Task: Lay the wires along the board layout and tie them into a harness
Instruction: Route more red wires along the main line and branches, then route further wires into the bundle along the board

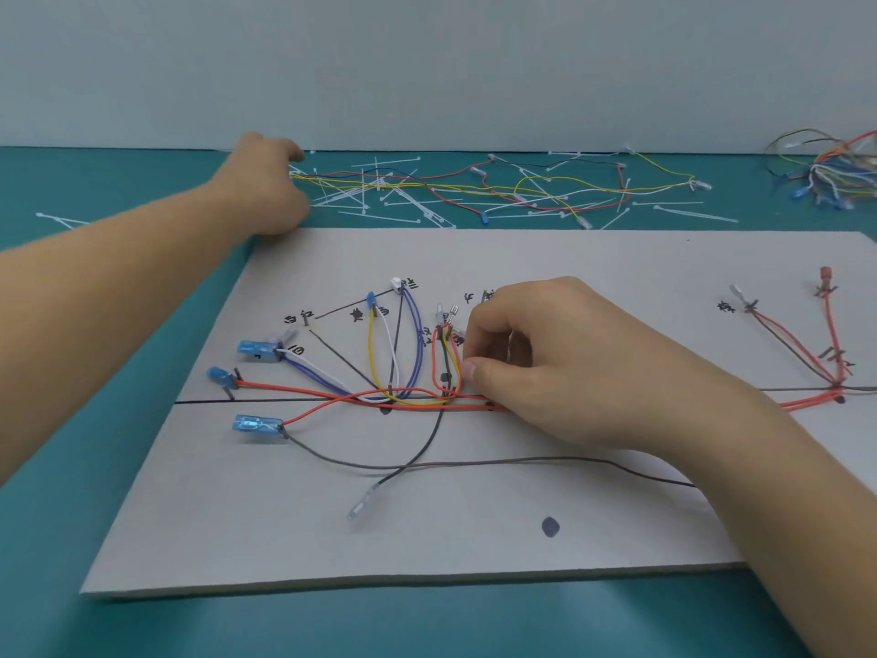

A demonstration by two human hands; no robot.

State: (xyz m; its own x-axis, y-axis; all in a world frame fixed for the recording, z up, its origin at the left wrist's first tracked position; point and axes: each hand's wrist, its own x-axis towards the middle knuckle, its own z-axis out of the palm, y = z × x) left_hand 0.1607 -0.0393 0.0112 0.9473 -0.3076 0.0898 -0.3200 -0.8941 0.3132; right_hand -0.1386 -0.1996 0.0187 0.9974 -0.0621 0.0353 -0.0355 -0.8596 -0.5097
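Observation:
A grey layout board (474, 539) lies on the teal table, with drawn lines and labels. Red, blue, yellow, white and black wires (379, 396) run along it to blue terminals (256, 350) at the left. My right hand (545, 368) rests on the wire bundle in the board's middle, fingers curled, thumb and fingertips pinching the red and yellow wires by a small red loop (447, 363). My left hand (268, 182) reaches past the board's far left corner to the loose wires (474, 187), fingers curled at their left ends; what it holds is hidden.
White cable ties (379, 201) lie scattered among the loose wires behind the board. A tangled bundle of spare wires (835, 173) sits at the far right. A loose black wire (427, 463) with a clear terminal crosses the board's near half. A wall rises behind the table.

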